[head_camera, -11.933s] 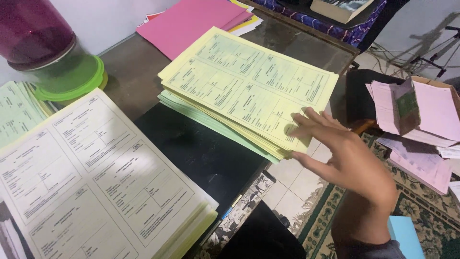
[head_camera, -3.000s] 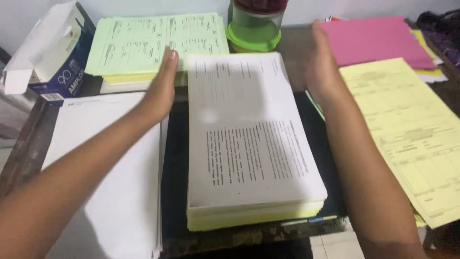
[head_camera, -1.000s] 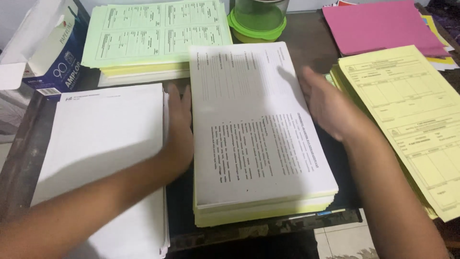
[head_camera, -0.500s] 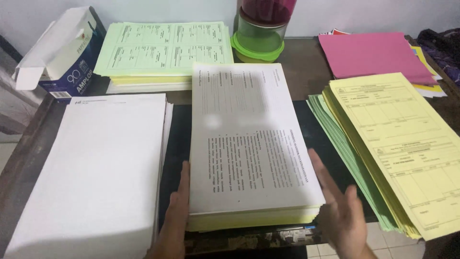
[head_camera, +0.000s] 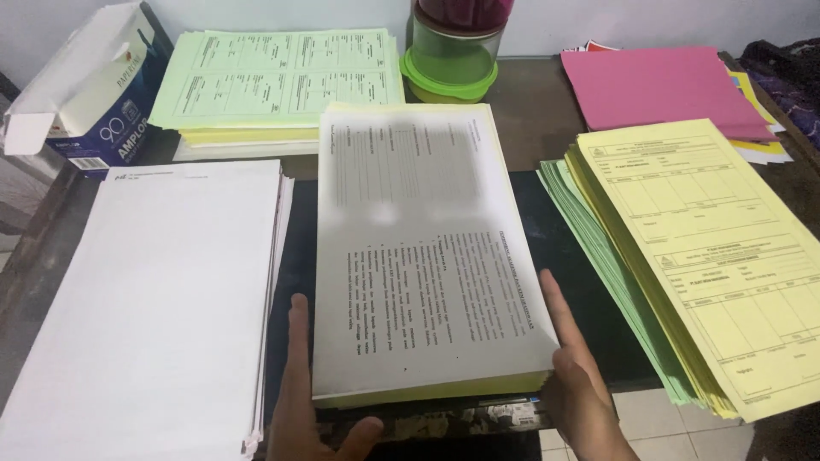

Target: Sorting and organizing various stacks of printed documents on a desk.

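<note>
Lying at the centre of the dark tabletop [head_camera: 547, 94]: a thick stack of white printed sheets over yellow ones [head_camera: 427, 248], long edge running toward twelve o'clock. Pressing flat against its side at seven o'clock, the left hand [head_camera: 312, 401], fingers straight and together, pointing to twelve, thumb spreading out under the near edge. Bracing the corner at five o'clock, the right hand [head_camera: 576, 380], open and flat, fingers extended along the edge, gripping nothing. Sitting at nine o'clock, just beside: a tall pile of plain white paper [head_camera: 162, 299]. Fanning out at three o'clock: a stack of yellow forms over green ones [head_camera: 709, 256]. Resting at eleven: pale green forms [head_camera: 282, 81].
</note>
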